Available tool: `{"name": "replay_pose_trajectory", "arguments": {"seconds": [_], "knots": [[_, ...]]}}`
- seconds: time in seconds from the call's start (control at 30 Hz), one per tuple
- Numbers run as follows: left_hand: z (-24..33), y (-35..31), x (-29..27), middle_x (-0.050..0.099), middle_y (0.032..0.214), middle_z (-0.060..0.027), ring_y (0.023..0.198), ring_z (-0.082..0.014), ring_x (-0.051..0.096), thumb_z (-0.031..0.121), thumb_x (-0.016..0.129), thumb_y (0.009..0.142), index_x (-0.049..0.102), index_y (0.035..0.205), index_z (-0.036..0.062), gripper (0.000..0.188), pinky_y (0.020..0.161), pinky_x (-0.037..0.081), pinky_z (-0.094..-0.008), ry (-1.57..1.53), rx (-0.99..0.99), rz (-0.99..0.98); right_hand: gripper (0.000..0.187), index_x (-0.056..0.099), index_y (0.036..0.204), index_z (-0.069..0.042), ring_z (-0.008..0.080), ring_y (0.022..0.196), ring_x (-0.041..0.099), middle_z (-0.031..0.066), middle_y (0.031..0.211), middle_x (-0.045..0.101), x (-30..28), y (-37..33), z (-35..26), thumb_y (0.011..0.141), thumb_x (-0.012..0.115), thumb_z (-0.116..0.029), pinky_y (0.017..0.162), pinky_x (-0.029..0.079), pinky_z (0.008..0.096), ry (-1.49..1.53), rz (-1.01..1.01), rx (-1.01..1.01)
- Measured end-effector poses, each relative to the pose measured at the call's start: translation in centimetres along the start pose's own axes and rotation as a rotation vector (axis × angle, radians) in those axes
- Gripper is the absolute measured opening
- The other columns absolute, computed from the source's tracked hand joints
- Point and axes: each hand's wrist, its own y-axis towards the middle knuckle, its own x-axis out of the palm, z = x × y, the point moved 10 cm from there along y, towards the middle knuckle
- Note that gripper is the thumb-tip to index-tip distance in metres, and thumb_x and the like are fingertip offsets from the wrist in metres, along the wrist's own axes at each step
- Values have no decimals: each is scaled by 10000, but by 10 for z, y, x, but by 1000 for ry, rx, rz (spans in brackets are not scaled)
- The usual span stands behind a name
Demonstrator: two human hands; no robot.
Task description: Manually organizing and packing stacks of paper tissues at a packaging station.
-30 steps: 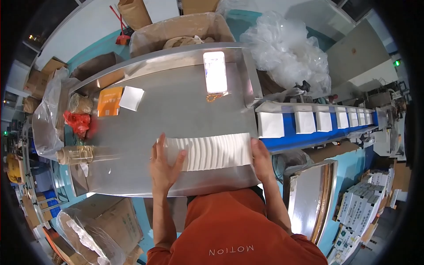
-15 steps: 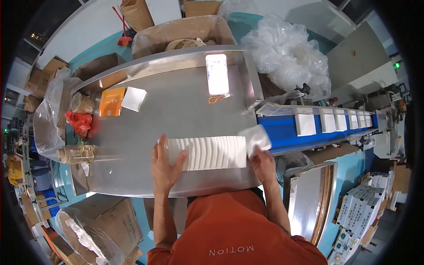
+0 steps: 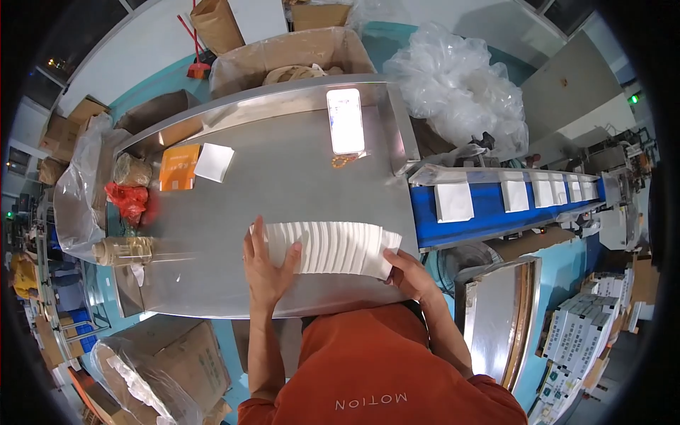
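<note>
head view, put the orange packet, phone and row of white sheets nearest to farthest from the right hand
1. Row of white sheets: right end touches the right hand
2. Phone: ahead, slightly left
3. Orange packet: ahead, well to the left

A white wall (image 3: 152, 42) rises beyond a turquoise floor (image 3: 389, 42), and dark windows (image 3: 81, 35) sit at both upper corners, small warm lights (image 3: 53, 63) showing in the left one. The grey metal table (image 3: 269, 177) has a raised far rim (image 3: 283, 103) and catches bright reflections. At the right, a small green light (image 3: 634, 99) glows near a pale grey panel (image 3: 567, 78).
</note>
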Motion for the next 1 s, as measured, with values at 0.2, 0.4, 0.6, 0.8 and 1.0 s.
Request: {"name": "replay_pose_trajectory", "arguments": {"seconds": [0.2, 0.4, 0.6, 0.8, 1.0], "knots": [[12, 3, 2, 509, 1281, -289, 1150, -448, 531, 360, 740, 844, 364, 1449, 8, 794, 972, 440, -483, -64, 29, -86, 255, 606, 1025, -41, 147, 836, 634, 69, 912, 654, -51, 11, -29, 970, 601, -291, 727, 516, 284, 302, 283, -405], [-13, 3, 0, 509, 1294, -313, 1174, -459, 532, 352, 668, 912, 328, 1471, -1, 744, 976, 438, -485, -208, -33, 11, 531, 552, 1234, 51, 113, 971, 521, 63, 1051, 619, 35, -15, -69, 1003, 528, -426, 885, 430, 254, -684, 290, -577], [3, 2, 6, 465, 1347, -338, 1223, -476, 503, 373, 651, 922, 274, 1490, -19, 786, 1011, 416, -492, -160, -12, -46, 517, 500, 1350, 11, 137, 1080, 533, 68, 1183, 612, 22, 9, -49, 1004, 540, -372, 967, 398, 269, -335, 156, -407], [-1, 3, 13, 431, 1413, -313, 1310, -437, 443, 347, 611, 959, 261, 1497, -23, 740, 1075, 368, -450, -243, 34, -88, 646, 428, 1420, 18, 224, 1194, 517, 161, 1303, 575, -8, 11, -58, 985, 548, -444, 1029, 368, 310, -305, 346, -512], [-45, 4, 6, 469, 1394, -280, 1289, -334, 474, 345, 573, 984, 305, 1490, 2, 668, 1056, 385, -392, -485, -284, -35, 667, 500, 1346, 57, 217, 1112, 574, 153, 1203, 628, 28, -7, -56, 946, 600, -468, 981, 422, 320, -535, 143, -315]]}}
